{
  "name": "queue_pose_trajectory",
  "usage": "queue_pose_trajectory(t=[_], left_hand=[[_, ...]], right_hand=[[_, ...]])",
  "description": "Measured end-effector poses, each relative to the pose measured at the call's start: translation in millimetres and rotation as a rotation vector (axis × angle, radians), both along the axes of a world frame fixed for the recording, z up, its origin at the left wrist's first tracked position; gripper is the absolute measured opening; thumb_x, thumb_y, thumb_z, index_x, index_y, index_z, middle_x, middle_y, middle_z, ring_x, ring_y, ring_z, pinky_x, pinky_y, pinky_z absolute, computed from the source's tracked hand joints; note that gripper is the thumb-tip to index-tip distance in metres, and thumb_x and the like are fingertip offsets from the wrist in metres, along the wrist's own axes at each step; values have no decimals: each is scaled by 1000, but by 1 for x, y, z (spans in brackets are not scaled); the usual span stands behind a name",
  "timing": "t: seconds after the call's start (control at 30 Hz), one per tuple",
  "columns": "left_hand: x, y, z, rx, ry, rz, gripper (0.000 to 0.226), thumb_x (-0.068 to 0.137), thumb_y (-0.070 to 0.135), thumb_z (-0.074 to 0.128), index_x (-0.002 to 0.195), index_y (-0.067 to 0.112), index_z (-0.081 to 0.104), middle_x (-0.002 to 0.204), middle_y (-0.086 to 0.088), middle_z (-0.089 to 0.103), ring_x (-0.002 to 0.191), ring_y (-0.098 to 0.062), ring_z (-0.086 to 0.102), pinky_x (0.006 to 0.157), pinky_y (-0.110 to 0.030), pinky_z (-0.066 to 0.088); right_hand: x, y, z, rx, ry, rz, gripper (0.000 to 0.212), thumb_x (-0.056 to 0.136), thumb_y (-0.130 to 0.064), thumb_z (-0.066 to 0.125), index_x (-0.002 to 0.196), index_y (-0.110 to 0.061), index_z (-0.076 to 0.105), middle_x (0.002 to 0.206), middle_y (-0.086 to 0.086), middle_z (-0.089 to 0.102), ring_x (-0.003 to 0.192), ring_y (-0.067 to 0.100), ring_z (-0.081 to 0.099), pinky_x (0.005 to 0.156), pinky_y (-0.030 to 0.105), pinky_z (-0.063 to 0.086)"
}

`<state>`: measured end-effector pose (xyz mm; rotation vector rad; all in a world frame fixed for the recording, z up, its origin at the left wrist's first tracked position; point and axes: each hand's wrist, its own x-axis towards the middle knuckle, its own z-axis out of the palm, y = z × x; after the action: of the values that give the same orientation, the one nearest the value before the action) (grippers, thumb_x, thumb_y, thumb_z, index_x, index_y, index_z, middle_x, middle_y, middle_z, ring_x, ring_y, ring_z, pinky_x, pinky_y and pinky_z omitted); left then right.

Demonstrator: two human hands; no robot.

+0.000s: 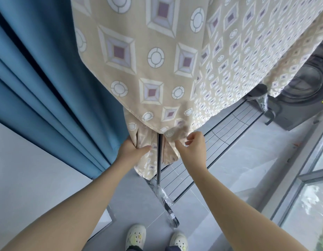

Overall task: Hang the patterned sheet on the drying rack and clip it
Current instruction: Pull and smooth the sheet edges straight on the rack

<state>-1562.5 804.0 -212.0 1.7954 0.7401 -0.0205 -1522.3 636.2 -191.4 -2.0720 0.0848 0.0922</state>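
Down near the centre of the frame, the left hand [132, 148] is closed around a bunched fold of the beige cotton sheet printed with white squares and circles [149, 69], thumb across the front and fingers wrapped behind the cloth. Just to its right, the right hand [192, 144] pinches the neighbouring lower corner of the same sheet between thumb and curled fingers, the remaining fingers loosely bent. Between the two hands runs the dark upright metal pole of the drying rack [158, 160], and the gathered cloth falls on either side of it.

From the hands the sheet spreads upward over most of the upper frame, draped over the rack and hanging down from it; the top edge is out of view. No clip shows on the cloth.

Below, toward the lower right of the hands, the rack's wire grid shelf [227, 127] lies low over the grey tiled floor [238, 160] with nothing on it. Blue pleated curtains [39, 69] fill the left side. At the right edge stands a dark front-loading washing machine [305, 87], door shut, its contents not visible. Pale clogs [136, 236] show at the bottom.
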Motion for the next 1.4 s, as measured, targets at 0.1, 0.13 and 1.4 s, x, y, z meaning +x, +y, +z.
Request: queue_pose_trajectory(t=[0.1, 0.13, 1.4], left_hand=[[-1, 2, 7, -86, -105, 45, 44, 64, 26, 75, 103, 12, 61, 92, -2, 69, 88, -17, 65, 77, -31, 52], [-2, 3, 10, -95, -133, 48, 37, 68, 23, 76, 101, 13, 63, 91, -1, 69, 87, -15, 66, 77, -30, 51], [-37, 30, 41, 7, -172, 37, 11, 89, 24, 60, 78, 25, 60, 86, -2, 68, 87, -21, 63, 82, -34, 50]], right_hand=[[-1, 9, -6, -99, -17, 151, 40, 77, -26, 70, 109, -18, 46, 106, -9, 44, 100, 13, 49, 76, 24, 41], [1, 12, -5, -129, -46, 160, 49, 76, -27, 71, 116, -18, 45, 112, -7, 45, 105, 14, 48, 82, 27, 43], [37, 56, -1, -600, -188, 0, 26, 91, -16, 44, 116, -9, 45, 118, 10, 50, 108, 31, 46, 84, 39, 35]])
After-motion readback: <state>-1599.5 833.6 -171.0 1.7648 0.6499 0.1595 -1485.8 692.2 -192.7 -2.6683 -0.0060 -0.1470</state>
